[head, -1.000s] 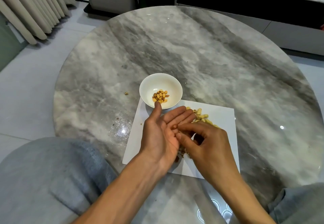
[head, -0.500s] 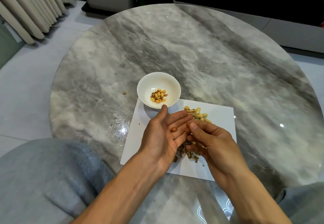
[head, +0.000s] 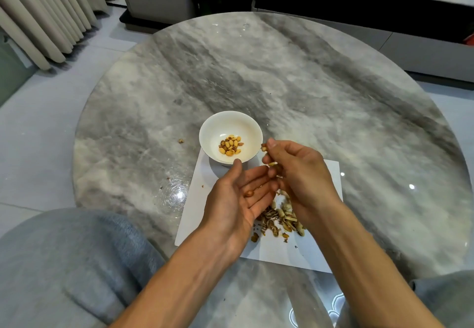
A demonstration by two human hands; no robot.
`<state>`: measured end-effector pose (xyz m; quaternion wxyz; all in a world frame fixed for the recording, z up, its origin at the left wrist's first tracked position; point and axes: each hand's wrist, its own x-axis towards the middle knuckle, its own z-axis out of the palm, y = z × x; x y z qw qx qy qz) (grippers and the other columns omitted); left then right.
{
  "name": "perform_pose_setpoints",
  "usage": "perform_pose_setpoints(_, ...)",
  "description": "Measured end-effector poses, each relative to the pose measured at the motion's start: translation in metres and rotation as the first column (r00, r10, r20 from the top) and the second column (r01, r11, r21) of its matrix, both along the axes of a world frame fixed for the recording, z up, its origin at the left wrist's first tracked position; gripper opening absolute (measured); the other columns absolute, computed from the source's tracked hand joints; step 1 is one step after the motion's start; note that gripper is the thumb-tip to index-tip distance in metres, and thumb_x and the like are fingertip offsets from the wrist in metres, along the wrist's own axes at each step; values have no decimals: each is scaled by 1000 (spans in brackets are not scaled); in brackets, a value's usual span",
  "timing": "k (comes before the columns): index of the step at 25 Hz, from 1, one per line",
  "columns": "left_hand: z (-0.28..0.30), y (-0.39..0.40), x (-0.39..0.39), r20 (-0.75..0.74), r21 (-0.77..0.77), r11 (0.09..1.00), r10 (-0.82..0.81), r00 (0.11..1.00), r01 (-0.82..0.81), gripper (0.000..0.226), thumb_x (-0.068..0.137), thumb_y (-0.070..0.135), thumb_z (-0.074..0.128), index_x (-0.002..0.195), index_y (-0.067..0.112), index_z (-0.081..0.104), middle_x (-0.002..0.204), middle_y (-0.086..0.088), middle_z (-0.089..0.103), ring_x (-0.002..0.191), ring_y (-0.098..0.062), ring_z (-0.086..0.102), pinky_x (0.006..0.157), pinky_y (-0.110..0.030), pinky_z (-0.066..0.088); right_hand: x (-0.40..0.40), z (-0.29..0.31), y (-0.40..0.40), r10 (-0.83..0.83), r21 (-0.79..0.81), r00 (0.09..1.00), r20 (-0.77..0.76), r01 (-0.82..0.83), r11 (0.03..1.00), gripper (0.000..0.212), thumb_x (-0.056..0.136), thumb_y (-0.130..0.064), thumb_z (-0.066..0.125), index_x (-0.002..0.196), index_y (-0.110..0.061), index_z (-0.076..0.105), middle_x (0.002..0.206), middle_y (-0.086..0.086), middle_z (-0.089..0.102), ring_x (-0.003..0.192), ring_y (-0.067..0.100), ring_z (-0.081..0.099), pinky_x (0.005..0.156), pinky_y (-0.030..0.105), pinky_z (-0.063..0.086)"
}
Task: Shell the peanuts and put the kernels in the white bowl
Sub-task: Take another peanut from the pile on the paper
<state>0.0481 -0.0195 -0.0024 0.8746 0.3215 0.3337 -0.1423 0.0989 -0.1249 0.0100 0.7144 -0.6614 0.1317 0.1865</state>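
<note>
So far only a small cluster of kernels lies in the bottom of the white bowl, which stands at the far left corner of a white sheet of paper on the round marble table. The left hand lies palm up with its fingers straight, cupping one loose kernel without gripping it. The right hand is raised just beside the bowl's rim, its thumb and fingertips pinching a small peanut piece; whether that piece is kernel or shell I cannot tell. Nearer the person, a heap of broken shells lies on the paper under the hands, with what look like a few whole peanuts among it. Judging by this, the work is partly done: the kernel in the palm has yet to reach the bowl, and how many unshelled peanuts remain is partly hidden behind the right hand. A stray crumb sits on the table left of the bowl.
</note>
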Motion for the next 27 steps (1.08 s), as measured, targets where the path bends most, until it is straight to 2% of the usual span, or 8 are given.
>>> perform_pose_setpoints(4,-1,5,2,41,62,992,104,994,-107,30,99,22,54,111,0,69,101,-15,76,97,-20,73,87,-28,56,-2,1,-1,81,28,996,-39,-80,996,19,95,-20,66,79,-9,71,66,4,62,50,11,50,43,24,39)
perform_pose_setpoints(7,-3,0,0,68,122,992,7,998,-15,22,93,14,61,106,1,74,93,-15,74,88,-18,72,82,-25,59,-19,-5,-17,49,-15,997,-56,-50,999,22,93,-21,67,74,-12,73,62,2,59,49,12,46,43,25,37)
perform_pose_setpoints(10,-2,-5,-3,94,164,984,-79,992,63,21,92,7,63,108,1,73,102,-17,75,89,-20,71,80,-24,59,-27,-5,-26,24,-116,1000,-16,-26,993,24,93,-20,67,71,-14,73,59,1,60,47,13,42,42,24,35)
perform_pose_setpoints(13,-3,-5,-4,103,194,978,-100,990,79,20,88,2,67,107,3,74,103,-15,76,94,-21,72,79,-22,59,-30,-3,-27,12,-176,1000,29,-7,984,21,91,-21,70,72,-15,76,62,4,62,50,17,41,44,26,34)
perform_pose_setpoints(15,-4,-6,-4,107,236,969,-97,989,70,21,85,-1,69,105,4,75,101,-12,77,95,-21,73,76,-20,58,-31,-3,-27,-1,-163,1000,19,4,987,23,90,-22,72,69,-16,75,62,3,61,50,16,40,44,26,34)
perform_pose_setpoints(18,-4,-6,-4,94,271,962,-64,994,36,19,83,-4,71,100,3,76,91,-10,77,83,-15,73,70,-17,56,-31,-4,-26,-14,-98,999,-38,10,995,28,90,-23,71,63,-17,72,61,0,60,50,14,42,44,23,36)
perform_pose_setpoints(20,-3,-6,-3,78,258,966,-35,996,14,16,82,-5,71,95,3,76,85,-9,76,76,-13,72,67,-17,56,-31,-5,-24,-18,-57,999,-50,15,998,26,90,-22,70,66,-15,73,62,0,60,50,13,44,45,23,38)
perform_pose_setpoints(27,-2,-5,-3,78,282,959,-51,996,27,13,80,-3,73,92,0,74,76,-9,74,71,-13,69,66,-19,56,-32,-5,-26,-24,-30,998,-58,22,999,17,88,-22,72,74,-14,77,65,1,63,51,12,49,46,24,40)
